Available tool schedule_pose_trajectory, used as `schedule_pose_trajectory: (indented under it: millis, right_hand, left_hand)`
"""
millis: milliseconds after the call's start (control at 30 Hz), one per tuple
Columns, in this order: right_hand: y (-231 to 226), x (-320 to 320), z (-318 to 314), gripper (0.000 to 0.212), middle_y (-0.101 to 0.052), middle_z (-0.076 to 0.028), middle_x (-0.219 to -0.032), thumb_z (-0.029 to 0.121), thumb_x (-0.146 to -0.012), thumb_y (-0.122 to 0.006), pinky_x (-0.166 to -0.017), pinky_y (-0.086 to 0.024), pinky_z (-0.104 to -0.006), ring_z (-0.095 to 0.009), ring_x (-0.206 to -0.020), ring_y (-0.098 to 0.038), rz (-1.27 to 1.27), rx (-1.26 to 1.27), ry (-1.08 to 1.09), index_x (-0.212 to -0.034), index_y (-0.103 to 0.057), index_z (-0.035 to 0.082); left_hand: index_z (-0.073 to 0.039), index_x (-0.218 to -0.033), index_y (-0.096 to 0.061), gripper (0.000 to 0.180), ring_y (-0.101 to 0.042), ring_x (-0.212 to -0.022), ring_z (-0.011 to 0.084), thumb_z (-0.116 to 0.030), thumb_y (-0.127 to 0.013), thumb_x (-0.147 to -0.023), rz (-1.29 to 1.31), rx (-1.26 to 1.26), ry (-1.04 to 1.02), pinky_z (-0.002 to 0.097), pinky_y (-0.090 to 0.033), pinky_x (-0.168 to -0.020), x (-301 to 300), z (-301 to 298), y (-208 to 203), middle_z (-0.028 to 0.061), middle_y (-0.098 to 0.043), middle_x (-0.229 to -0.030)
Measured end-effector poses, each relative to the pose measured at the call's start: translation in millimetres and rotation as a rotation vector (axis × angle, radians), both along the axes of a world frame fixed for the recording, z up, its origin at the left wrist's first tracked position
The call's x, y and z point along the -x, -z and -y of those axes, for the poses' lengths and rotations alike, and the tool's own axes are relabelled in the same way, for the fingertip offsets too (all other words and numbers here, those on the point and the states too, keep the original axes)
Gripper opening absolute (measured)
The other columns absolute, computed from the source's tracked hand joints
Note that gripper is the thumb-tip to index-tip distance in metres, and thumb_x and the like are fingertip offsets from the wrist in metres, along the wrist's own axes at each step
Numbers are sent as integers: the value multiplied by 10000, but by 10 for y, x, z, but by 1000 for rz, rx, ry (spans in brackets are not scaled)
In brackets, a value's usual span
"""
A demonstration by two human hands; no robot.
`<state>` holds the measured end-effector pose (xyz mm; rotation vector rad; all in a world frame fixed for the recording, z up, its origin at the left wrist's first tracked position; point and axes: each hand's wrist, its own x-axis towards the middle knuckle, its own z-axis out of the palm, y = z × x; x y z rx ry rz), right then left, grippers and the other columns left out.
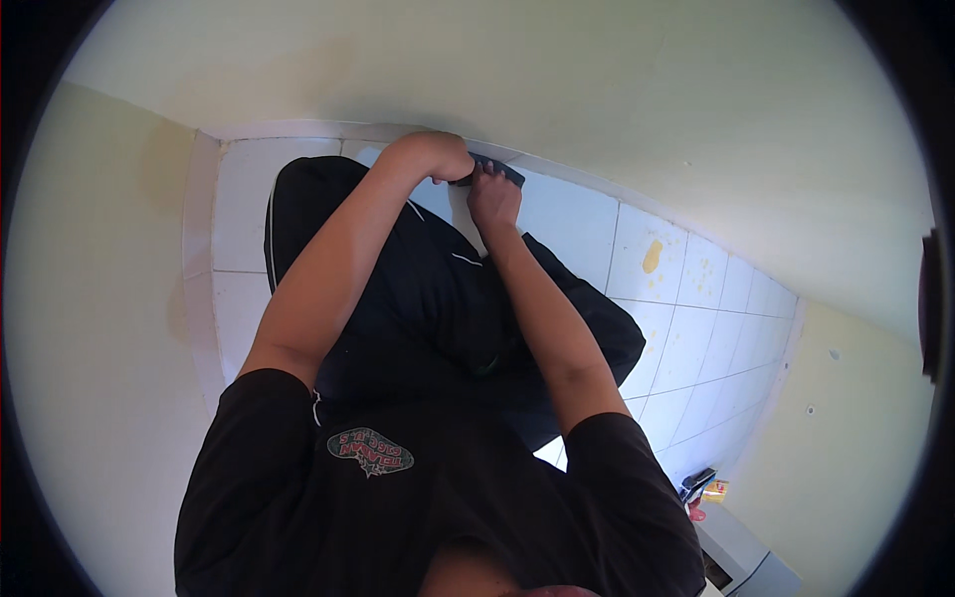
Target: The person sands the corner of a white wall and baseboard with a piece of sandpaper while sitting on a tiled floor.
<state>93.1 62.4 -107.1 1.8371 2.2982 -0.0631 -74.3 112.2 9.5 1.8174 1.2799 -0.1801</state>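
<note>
A dark grey, flat oblong piece (511, 176) lies at the foot of the wall, its exact kind unclear. My right hand (494, 201) grips it from the near side, fingers bent over its face. My left hand (440, 157) is closed at its left end, bent at the wrist, with most of its fingers hidden from this view. Both forearms reach forward over my legs in black trousers (428, 318), which are folded on the floor. Whatever part of the piece lies under the left hand cannot be seen.
A pale wall (597, 90) with a tiled skirting (567, 171) runs close past my hands and meets another wall (109, 249) at left. White floor tiles (572, 234) carry yellowish stains (653, 257). Small items, including a yellow box (715, 491), stand at lower right by a pale cabinet (731, 547).
</note>
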Motion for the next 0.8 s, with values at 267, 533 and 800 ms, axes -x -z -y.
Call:
schedule_pose_trajectory:
  millis: [267,533,800]
  right_hand:
    - [70,-1340,15,278,-678,-55,-1114,152,-903,-540,-545,-548,-412,-276,-770,-696,-289,-299,-184,-1166,-603,215]
    - [73,-864,146,225,-688,-74,-1117,110,-837,-555,-637,-573,-427,-281,-968,-682,-183,-345,59,-1032,-663,142]
    - [115,-59,88,218,-663,-138,-1131,101,-804,-553,-744,-571,-420,-332,-1053,-645,-362,-179,-129,-1004,-636,76]
  left_hand:
    - [89,-962,-678,461,-655,-942,383,-291,-475,-796,-13,6,12,458,-494,-847,-29,17,-8,284,-659,-1010]
    - [38,-936,-696,375,-660,-875,354,-233,-505,-760,-32,-85,-46,440,-505,-785,-52,36,-83,241,-675,-966]
    - [88,-984,-673,456,-662,-918,395,-297,-502,-808,-26,-5,-15,444,-499,-841,-90,-20,-115,297,-661,-972]
